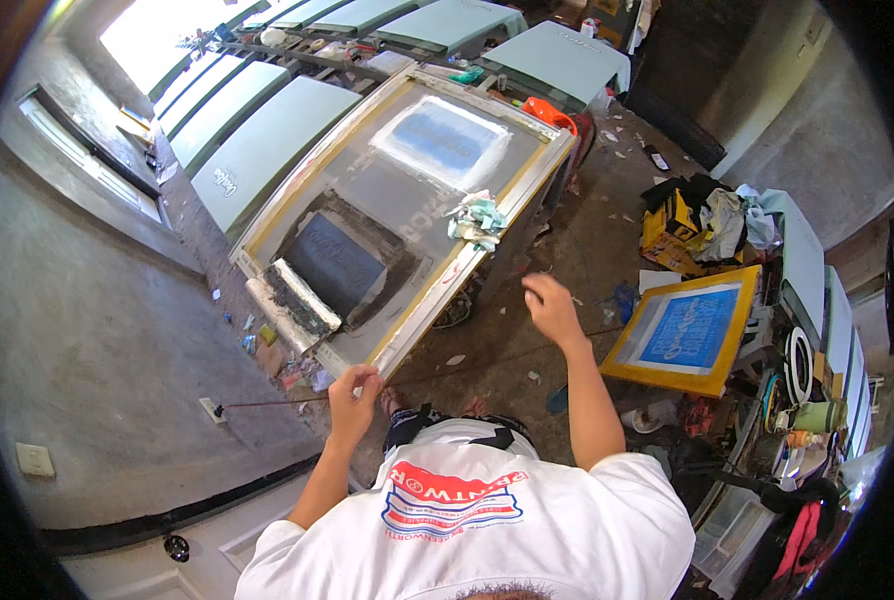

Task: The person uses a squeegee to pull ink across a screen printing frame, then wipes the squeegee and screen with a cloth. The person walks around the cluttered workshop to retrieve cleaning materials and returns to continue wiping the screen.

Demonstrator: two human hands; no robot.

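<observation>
A large screen-printing frame (437, 273) with pale wooden sides lies tilted across the view before me. Its mesh holds a dark grey stencil panel (335, 262) nearer me and a blue panel with a white border (445, 138) farther off. My left hand (355, 398) is closed, fingertips pinched together right by the frame's near corner; whether they grip it or something small is hidden. Past the frame's right side, my right hand (554, 312) hangs in the air, fingers curled in, with nothing visible in them. A crumpled pale rag (477, 220) rests on the frame's right side.
A squeegee-like, ink-stained bar (292, 305) lies on the frame's near left end. At right stands a smaller yellow-framed screen (722, 380) with a blue stencil. Pale green printed panels (272, 140) line the back and left. Scraps litter the floor (497, 350). A grey wall (97, 330) rises at left.
</observation>
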